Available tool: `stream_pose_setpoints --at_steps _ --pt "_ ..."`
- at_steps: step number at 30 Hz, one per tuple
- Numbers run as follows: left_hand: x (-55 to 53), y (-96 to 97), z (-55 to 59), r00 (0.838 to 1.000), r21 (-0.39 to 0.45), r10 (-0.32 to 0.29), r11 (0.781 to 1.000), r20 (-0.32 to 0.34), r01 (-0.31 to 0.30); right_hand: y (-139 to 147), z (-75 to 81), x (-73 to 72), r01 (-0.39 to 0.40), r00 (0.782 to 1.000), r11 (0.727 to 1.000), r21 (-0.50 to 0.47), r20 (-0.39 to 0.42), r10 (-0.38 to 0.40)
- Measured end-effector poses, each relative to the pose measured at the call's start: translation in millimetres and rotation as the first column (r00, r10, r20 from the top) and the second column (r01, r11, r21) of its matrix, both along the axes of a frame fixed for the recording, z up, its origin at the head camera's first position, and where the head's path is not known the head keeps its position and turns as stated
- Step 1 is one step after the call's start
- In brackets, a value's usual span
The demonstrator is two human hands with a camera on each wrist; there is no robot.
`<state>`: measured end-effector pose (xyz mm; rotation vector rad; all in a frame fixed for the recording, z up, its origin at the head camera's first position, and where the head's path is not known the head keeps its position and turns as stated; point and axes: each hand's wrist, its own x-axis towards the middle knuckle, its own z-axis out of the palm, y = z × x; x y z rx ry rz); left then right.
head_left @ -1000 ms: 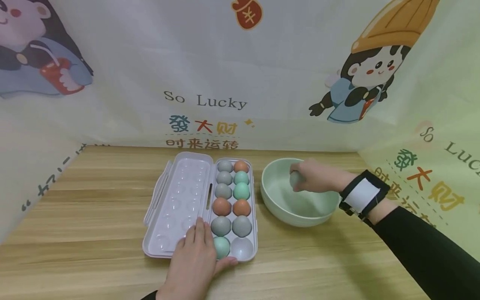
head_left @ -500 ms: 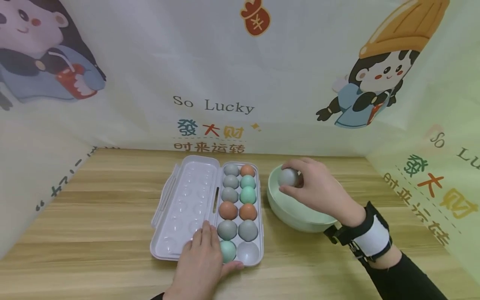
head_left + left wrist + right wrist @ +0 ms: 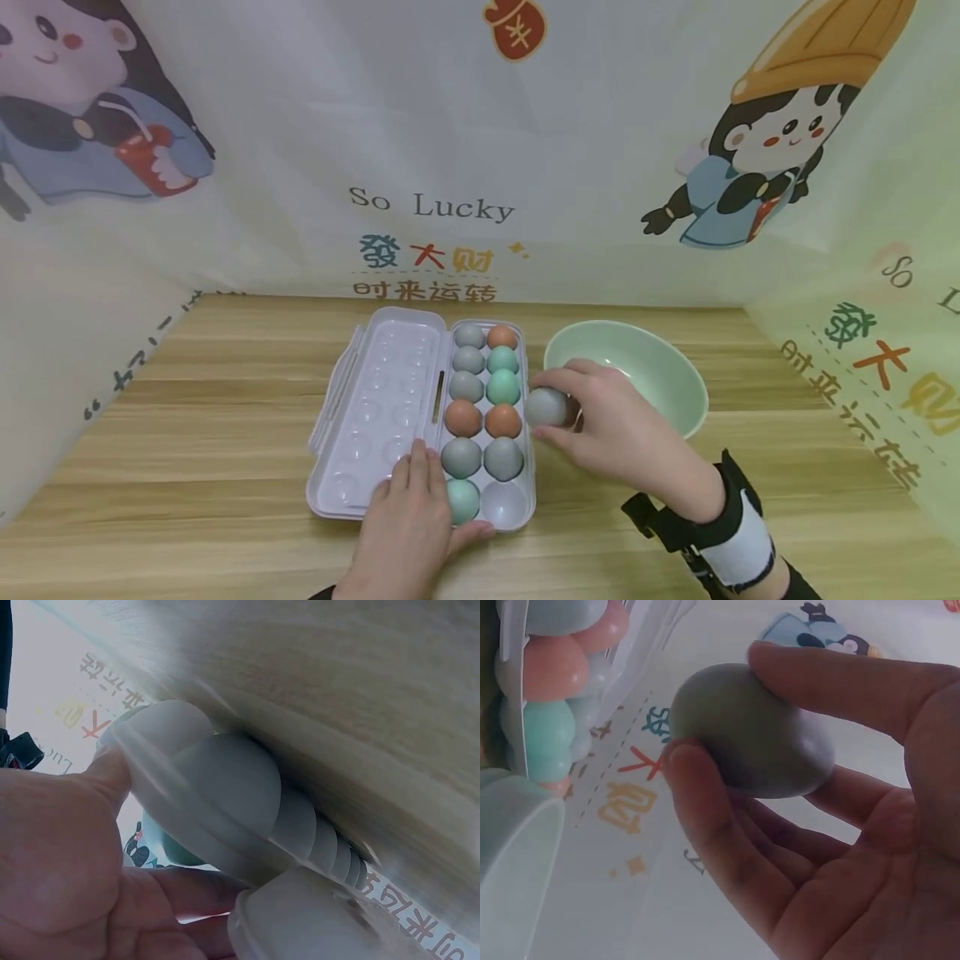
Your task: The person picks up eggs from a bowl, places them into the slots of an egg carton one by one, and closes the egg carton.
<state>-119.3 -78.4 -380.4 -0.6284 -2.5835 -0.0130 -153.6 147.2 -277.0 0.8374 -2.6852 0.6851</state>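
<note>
A grey egg point(image 3: 547, 407) is pinched between the thumb and fingers of my right hand point(image 3: 618, 425), held up between the egg carton and the bowl. The right wrist view shows the same grey egg point(image 3: 750, 731) clear of everything but the fingers. My left hand point(image 3: 408, 517) rests with straight fingers on the near edge of the open white egg carton point(image 3: 330, 492), its thumb along the front rim. Grey, brown and green eggs fill the carton's right half, except for one bare cup point(image 3: 504, 505) at the near right corner. A green egg point(image 3: 462, 500) sits beside the left fingers.
A pale green bowl point(image 3: 667, 375) stands right of the carton, partly behind the right hand. Wood-grain tabletop point(image 3: 202, 433) surrounds both. A printed cloth point(image 3: 420, 125) with cartoon figures and lettering hangs behind and at the sides.
My right hand has lifted the grey egg out of the bowl and carried it left and nearer, to the carton's right edge. The left hand stays on the carton. The camera view shifted slightly.
</note>
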Motion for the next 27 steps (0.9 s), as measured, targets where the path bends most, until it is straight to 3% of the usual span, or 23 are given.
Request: stream_pose_setpoints --at_steps 10,17,27 --pt "1.1 -0.2 0.5 1.0 -0.015 0.003 1.0 -0.03 -0.003 -14.2 -8.8 7.6 -0.107 0.993 0.987 0.123 0.067 0.099" --pt "0.1 -0.5 1.0 1.0 -0.019 0.009 1.0 0.002 -0.009 -17.9 -13.7 9.6 -0.251 0.966 0.927 0.277 0.133 0.222" --pt "-0.3 0.0 1.2 1.0 -0.013 0.005 1.0 0.026 -0.004 -21.3 -25.0 10.4 -0.225 0.973 0.894 0.388 0.046 0.225"
